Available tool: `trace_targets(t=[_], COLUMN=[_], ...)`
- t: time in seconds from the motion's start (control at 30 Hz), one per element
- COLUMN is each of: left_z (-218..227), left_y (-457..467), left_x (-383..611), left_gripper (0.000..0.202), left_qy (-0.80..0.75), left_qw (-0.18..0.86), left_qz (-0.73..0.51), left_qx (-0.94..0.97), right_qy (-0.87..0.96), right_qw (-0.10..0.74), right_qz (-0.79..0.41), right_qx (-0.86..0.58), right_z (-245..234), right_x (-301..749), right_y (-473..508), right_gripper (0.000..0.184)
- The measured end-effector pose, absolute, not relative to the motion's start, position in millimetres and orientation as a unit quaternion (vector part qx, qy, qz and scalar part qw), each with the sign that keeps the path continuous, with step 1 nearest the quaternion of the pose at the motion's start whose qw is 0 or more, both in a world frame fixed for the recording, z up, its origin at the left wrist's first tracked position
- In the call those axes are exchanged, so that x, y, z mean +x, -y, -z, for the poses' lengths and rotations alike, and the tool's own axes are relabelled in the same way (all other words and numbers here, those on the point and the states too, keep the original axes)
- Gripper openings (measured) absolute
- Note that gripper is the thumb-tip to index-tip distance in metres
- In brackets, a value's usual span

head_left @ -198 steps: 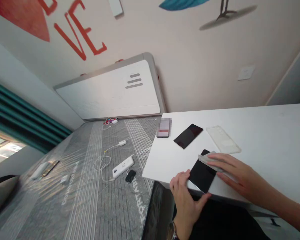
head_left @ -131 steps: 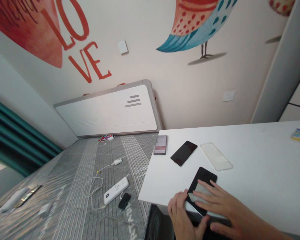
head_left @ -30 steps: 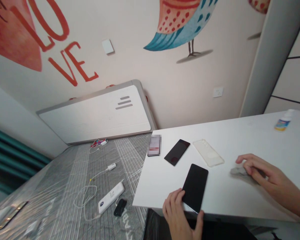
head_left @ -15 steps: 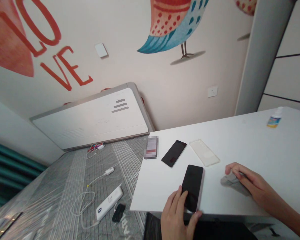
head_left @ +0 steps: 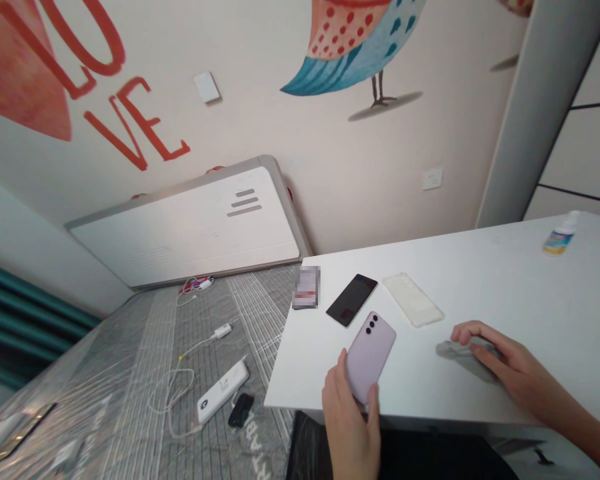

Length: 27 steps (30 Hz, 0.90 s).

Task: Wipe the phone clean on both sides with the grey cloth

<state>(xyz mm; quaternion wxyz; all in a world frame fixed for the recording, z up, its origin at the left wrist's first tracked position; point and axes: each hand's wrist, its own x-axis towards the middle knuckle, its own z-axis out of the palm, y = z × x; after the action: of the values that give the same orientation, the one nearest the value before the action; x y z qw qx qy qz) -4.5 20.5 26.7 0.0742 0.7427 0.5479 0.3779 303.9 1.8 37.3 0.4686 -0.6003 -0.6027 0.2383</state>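
My left hand (head_left: 349,407) grips a lavender smartphone (head_left: 371,357) by its lower end, fingers along the left edge and thumb on the right. Its back faces up, with several black camera lenses near the top. Over the table to the right, my right hand (head_left: 503,353) is closed on a small, thin grey cloth (head_left: 451,349). Another phone (head_left: 353,300), dark screen up, lies just beyond the lavender one. Beside it is a clear phone case (head_left: 413,300). At the table's left corner is a blurred-out phone-sized object (head_left: 306,287).
The white table (head_left: 480,280) carries a small white bottle (head_left: 561,235) at its far right. To the left, a plastic-covered bed (head_left: 145,347) holds a white power bank (head_left: 223,391), a cable (head_left: 173,400) and a small black object (head_left: 241,410).
The lavender phone has been turned from its dark screen to its back, and my left hand now holds it tilted. My right hand stays in nearly the same spot with the cloth.
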Motion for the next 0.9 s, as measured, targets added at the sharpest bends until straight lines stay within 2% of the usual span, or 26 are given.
trace_targets(t=[0.17,0.27,0.37,0.43,0.53,0.6,0.73,0.9], left_z=[-30,-37,-40,-38,-33,-30,-26,-21], left_y=[-13,-5,-1,0,-1,-1,-3,-4], left_x=[-1,9,17,19,17,15,11,11], left_gripper=[0.065,0.061,0.061,0.062,0.067,0.071,0.074,0.084], left_qy=[-0.559,-0.566,-0.568,-0.570,-0.568,-0.563,-0.558,-0.544], left_qw=[0.050,0.043,0.034,0.034,0.029,0.026,0.023,-0.006], left_qz=[-0.368,-0.343,-0.325,-0.324,-0.337,-0.338,-0.344,-0.361], left_qx=[0.741,0.748,0.755,0.754,0.750,0.754,0.755,0.757], right_qy=[0.608,0.616,0.695,0.776,0.869,0.890,0.865,0.873], right_qw=[0.440,0.431,0.392,0.328,0.245,0.229,0.248,0.208], right_qz=[-0.210,-0.148,-0.090,-0.100,-0.152,-0.169,-0.156,-0.207], right_qx=[-0.627,-0.643,-0.596,-0.530,-0.402,-0.356,-0.406,-0.389], right_z=[-41,-59,-71,-67,-54,-49,-57,-63], right_x=[310,303,275,249,222,221,240,246], right_y=[-1,-13,-34,-42,-40,-34,-23,-18], right_gripper=[0.043,0.047,0.043,0.043,0.060,0.068,0.057,0.059])
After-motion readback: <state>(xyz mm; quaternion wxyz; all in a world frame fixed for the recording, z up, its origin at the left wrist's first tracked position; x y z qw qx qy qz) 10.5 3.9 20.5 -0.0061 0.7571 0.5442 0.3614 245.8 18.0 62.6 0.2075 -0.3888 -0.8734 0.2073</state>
